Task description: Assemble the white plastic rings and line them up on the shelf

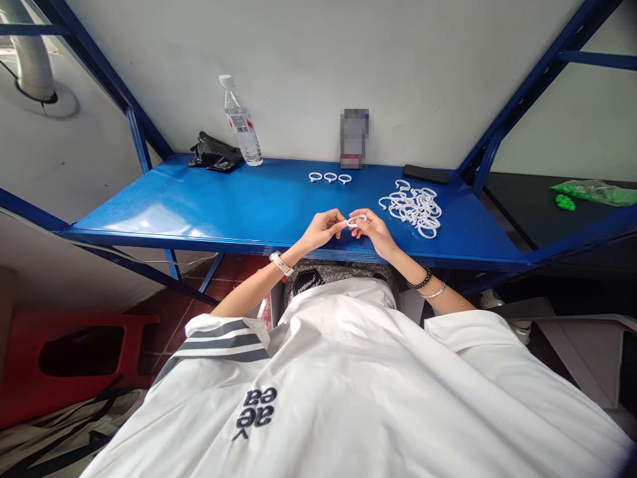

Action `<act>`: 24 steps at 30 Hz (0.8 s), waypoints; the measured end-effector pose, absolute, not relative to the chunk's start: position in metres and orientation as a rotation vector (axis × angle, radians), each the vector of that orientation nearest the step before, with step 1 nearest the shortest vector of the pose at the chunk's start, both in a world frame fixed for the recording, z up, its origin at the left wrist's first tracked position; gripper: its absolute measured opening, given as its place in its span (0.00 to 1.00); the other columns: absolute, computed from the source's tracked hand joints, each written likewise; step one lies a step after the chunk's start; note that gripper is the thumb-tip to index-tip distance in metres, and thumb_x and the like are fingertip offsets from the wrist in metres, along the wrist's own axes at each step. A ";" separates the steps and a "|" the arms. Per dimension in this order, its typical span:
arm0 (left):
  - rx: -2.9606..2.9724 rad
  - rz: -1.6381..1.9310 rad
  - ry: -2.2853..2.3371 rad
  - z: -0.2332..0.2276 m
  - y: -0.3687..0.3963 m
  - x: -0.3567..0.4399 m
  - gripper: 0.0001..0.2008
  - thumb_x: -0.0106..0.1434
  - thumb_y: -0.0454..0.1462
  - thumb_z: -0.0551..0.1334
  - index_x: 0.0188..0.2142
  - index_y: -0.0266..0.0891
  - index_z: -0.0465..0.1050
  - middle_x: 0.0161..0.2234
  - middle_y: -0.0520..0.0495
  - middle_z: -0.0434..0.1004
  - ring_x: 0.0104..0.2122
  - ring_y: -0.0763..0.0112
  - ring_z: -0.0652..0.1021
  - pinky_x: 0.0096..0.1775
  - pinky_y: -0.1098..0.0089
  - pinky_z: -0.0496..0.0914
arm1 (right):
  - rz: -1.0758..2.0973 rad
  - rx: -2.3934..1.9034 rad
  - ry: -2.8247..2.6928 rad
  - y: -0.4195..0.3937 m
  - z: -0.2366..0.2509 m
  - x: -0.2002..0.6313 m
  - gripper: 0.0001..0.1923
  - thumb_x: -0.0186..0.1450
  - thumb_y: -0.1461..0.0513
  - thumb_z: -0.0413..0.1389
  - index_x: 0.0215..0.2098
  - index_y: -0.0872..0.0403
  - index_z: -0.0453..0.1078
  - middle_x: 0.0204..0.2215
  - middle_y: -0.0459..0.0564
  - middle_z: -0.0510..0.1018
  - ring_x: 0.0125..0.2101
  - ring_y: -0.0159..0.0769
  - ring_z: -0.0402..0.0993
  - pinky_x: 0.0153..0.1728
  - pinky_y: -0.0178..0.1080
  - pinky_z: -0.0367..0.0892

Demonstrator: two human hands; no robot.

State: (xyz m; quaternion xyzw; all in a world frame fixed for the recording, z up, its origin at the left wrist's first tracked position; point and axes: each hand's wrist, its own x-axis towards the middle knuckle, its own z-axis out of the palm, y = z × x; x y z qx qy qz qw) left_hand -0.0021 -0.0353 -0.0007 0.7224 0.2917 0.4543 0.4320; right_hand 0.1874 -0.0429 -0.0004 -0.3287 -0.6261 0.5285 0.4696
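Two hands meet over the front edge of the blue shelf (209,206), pinching one white plastic ring (356,220) between them. Your left hand (324,229) grips its left end with fingertips pressed together; your right hand (372,231) pinches the right end. The ring's long axis runs left to right, parallel to that edge. Both forearms angle inward. A pile of white rings (414,207) lies just right; three rings in a row (330,177) sit farther back.
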 end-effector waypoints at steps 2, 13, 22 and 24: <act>1.801 1.130 0.722 -0.001 -0.035 -0.002 0.25 0.60 0.57 0.64 0.31 0.35 0.68 0.23 0.50 0.72 0.21 0.76 0.73 0.27 0.73 0.69 | 1.296 -0.795 -1.536 -0.043 -0.001 0.188 0.25 0.56 0.41 0.64 0.41 0.49 0.70 0.31 0.44 0.76 0.28 0.31 0.71 0.28 0.34 0.66; 1.757 1.126 0.704 0.000 -0.037 -0.002 0.24 0.60 0.56 0.65 0.32 0.36 0.67 0.22 0.52 0.72 0.21 0.77 0.72 0.28 0.73 0.69 | 1.261 -0.795 -1.538 -0.042 -0.001 0.187 0.27 0.57 0.42 0.63 0.47 0.47 0.70 0.35 0.46 0.76 0.32 0.33 0.73 0.29 0.34 0.68; 1.772 1.116 0.718 0.002 -0.038 -0.002 0.23 0.61 0.55 0.64 0.32 0.36 0.68 0.21 0.52 0.72 0.21 0.77 0.72 0.28 0.73 0.68 | 1.252 -0.824 -1.544 -0.040 -0.003 0.188 0.27 0.56 0.41 0.63 0.45 0.49 0.74 0.38 0.48 0.78 0.36 0.36 0.74 0.32 0.36 0.69; 1.772 1.115 0.719 0.002 -0.038 -0.003 0.24 0.61 0.56 0.64 0.32 0.36 0.68 0.22 0.52 0.72 0.21 0.77 0.72 0.28 0.73 0.68 | 1.242 -0.825 -1.540 -0.040 -0.003 0.188 0.28 0.55 0.41 0.64 0.44 0.49 0.74 0.37 0.49 0.78 0.36 0.36 0.74 0.32 0.36 0.69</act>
